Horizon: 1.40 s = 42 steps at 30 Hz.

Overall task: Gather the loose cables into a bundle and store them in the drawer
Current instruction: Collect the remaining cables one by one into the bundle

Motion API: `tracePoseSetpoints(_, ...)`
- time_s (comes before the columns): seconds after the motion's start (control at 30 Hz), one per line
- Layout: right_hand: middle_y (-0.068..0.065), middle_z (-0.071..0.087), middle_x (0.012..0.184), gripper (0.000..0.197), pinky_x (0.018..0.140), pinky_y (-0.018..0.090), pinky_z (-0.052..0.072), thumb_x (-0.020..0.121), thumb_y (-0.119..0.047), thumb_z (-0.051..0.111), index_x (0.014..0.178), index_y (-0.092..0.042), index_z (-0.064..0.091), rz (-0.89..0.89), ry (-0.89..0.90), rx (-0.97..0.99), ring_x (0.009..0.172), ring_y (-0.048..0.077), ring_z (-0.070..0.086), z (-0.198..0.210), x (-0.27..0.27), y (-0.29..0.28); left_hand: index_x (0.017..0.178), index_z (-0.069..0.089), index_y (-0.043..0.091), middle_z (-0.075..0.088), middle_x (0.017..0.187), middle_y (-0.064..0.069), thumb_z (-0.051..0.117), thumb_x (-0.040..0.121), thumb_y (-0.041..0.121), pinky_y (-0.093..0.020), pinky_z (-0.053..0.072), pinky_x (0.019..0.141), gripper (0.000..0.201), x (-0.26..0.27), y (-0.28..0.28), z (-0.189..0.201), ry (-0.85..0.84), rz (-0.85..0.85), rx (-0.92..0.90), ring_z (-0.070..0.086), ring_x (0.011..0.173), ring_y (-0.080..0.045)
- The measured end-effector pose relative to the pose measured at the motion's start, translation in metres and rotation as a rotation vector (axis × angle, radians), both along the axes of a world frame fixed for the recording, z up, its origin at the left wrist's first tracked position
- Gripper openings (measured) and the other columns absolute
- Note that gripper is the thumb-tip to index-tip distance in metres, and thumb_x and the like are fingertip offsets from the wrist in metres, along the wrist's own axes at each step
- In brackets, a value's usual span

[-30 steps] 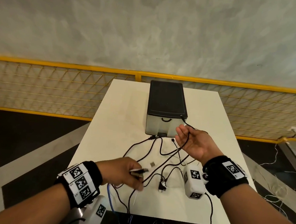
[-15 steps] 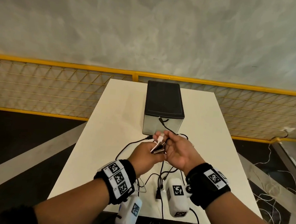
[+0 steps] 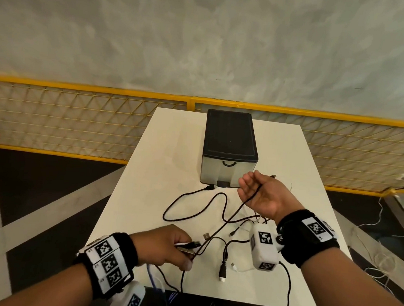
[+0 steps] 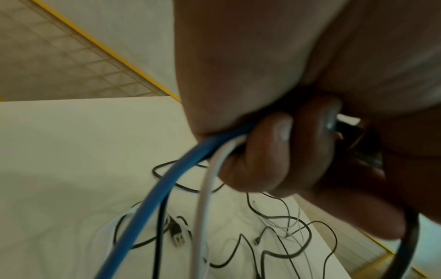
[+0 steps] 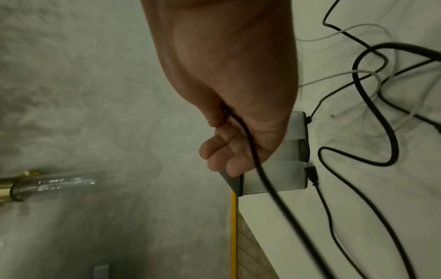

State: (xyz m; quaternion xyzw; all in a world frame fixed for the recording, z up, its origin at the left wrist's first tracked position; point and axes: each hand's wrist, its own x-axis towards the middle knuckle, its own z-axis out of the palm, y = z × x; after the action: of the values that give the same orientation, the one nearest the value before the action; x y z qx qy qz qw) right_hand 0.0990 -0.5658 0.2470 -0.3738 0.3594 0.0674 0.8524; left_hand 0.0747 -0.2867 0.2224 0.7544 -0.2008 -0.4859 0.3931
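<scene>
A black drawer unit [image 3: 230, 140], its drawer closed, stands at the far end of the white table [image 3: 172, 150]. My left hand [image 3: 166, 243] is near the table's front edge and grips several cable ends. The left wrist view shows its fingers [image 4: 262, 151] curled round a blue cable [image 4: 167, 188] and a white cable [image 4: 203, 198]. My right hand [image 3: 262, 197] is palm up in front of the drawer unit [image 5: 281, 169], fingers relaxed. A black cable [image 3: 227, 222] lies across its palm [image 5: 233, 75] in the crook of the thumb and runs down to the left hand. More loose cables [image 3: 183, 199] sprawl between the hands.
A black plug [image 3: 222, 271] and thin white leads lie near the front edge. A yellow mesh fence [image 3: 78, 125] runs behind the table, under a grey wall. Other wires trail on the floor [image 3: 380, 256] to the right.
Half a second ago both hands met in front of the drawer. The left hand has since pulled back to the front edge with the cable ends, drawing the black cable out across the right palm.
</scene>
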Motion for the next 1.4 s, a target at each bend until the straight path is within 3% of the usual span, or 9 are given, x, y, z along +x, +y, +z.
tracePoseSetpoints(0.17, 0.001, 0.064, 0.059, 0.027, 0.063, 0.034, 0.053, 0.102, -0.031, 0.046, 0.087, -0.016, 0.061, 0.269, -0.008, -0.2, 0.055, 0.018, 0.065, 0.015, -0.019, 0.014, 0.083, 0.061, 0.005, 0.043, 0.064, -0.003, 0.081, 0.079, 0.019, -0.021, 0.024, 0.042, 0.025, 0.007, 0.008, -0.004, -0.008, 0.26, -0.076, 0.031, 0.046, -0.008)
tracePoseSetpoints(0.3, 0.008, 0.069, 0.073, 0.025, 0.064, 0.033, 0.052, 0.103, -0.031, 0.042, 0.099, -0.012, 0.057, 0.774, -0.026, -0.554, 0.067, 0.021, 0.067, 0.014, -0.062, 0.028, 0.081, 0.061, 0.014, 0.032, 0.06, 0.001, 0.075, 0.084, 0.016, -0.02, 0.018, 0.042, 0.015, 0.022, 0.018, -0.004, 0.068, 0.578, -0.259, 0.023, 0.045, -0.01)
tracePoseSetpoints(0.5, 0.004, 0.073, 0.098, 0.013, 0.066, 0.021, 0.047, 0.092, -0.036, 0.053, 0.091, -0.025, 0.06, 1.413, -0.051, -0.896, 0.094, 0.023, 0.07, -0.029, -0.107, 0.049, 0.091, 0.058, 0.007, 0.026, 0.057, 0.003, 0.057, 0.096, 0.009, -0.025, 0.013, 0.045, 0.005, 0.034, 0.002, 0.02, 0.084, 0.751, -0.449, 0.02, 0.043, -0.009)
tracePoseSetpoints(0.67, -0.006, 0.05, 0.145, 0.083, 0.107, 0.032, 0.039, 0.079, -0.068, 0.062, 0.148, -0.031, 0.035, 1.858, -0.082, -1.048, 0.129, 0.016, 0.049, -0.032, -0.096, 0.065, 0.079, 0.057, 0.01, 0.026, 0.054, 0.003, 0.053, 0.099, 0.034, -0.023, 0.022, 0.045, 0.032, 0.035, -0.031, 0.041, 0.09, 0.776, -0.537, 0.023, 0.042, -0.01)
tracePoseSetpoints(0.77, -0.006, 0.05, 0.145, 0.092, 0.107, 0.03, 0.039, 0.074, -0.075, 0.06, 0.148, -0.026, 0.037, 1.681, -0.122, -1.05, 0.127, 0.014, 0.051, -0.022, -0.063, 0.062, 0.068, 0.053, 0.012, 0.033, 0.049, 0.0, 0.048, 0.098, 0.047, -0.028, 0.038, 0.051, 0.047, 0.036, -0.039, 0.042, 0.032, 0.771, -0.483, 0.033, 0.042, -0.016)
tracePoseSetpoints(0.9, 0.0, 0.068, 0.112, 0.048, 0.094, 0.037, 0.051, 0.082, -0.056, 0.067, 0.111, -0.018, 0.067, 1.064, -0.235, -1.246, 0.104, 0.018, 0.063, -0.02, 0.002, 0.046, 0.062, 0.041, 0.017, 0.031, 0.049, 0.002, 0.052, 0.095, 0.047, -0.025, 0.034, 0.046, 0.046, 0.04, -0.042, 0.035, 0.036, 0.853, -0.453, 0.028, 0.04, -0.013)
tracePoseSetpoints(1.07, -0.006, 0.053, 0.138, 0.075, 0.101, 0.033, 0.048, 0.072, -0.042, 0.08, 0.139, -0.031, 0.048, 1.445, -0.189, -1.176, 0.117, 0.014, 0.056, -0.068, 0.066, 0.03, 0.066, 0.036, 0.023, 0.022, 0.06, 0.001, 0.071, 0.089, 0.021, -0.022, 0.018, 0.043, 0.041, 0.044, -0.04, 0.026, 0.181, 0.846, -0.507, 0.02, 0.043, -0.011)
tracePoseSetpoints(1.2, 0.003, 0.052, 0.142, 0.05, 0.107, 0.029, 0.038, 0.09, -0.023, 0.062, 0.139, -0.022, 0.052, 1.236, -0.25, -1.529, 0.127, 0.021, 0.051, -0.114, 0.096, 0.024, 0.065, 0.034, 0.022, 0.016, 0.065, -0.005, 0.07, 0.079, 0.01, -0.018, 0.017, 0.041, 0.04, 0.042, -0.027, 0.025, 0.298, 0.748, -0.498, 0.018, 0.042, -0.011)
tracePoseSetpoints(1.4, 0.003, 0.05, 0.138, 0.054, 0.102, 0.041, 0.046, 0.09, -0.008, 0.044, 0.141, -0.025, 0.048, 1.254, -0.247, -1.942, 0.12, 0.031, 0.052, -0.154, 0.106, 0.037, 0.058, 0.043, 0.01, 0.031, 0.053, -0.008, 0.062, 0.087, 0.033, -0.022, 0.035, 0.042, 0.041, 0.043, -0.018, 0.022, 0.278, 0.818, -0.497, 0.031, 0.036, -0.014)
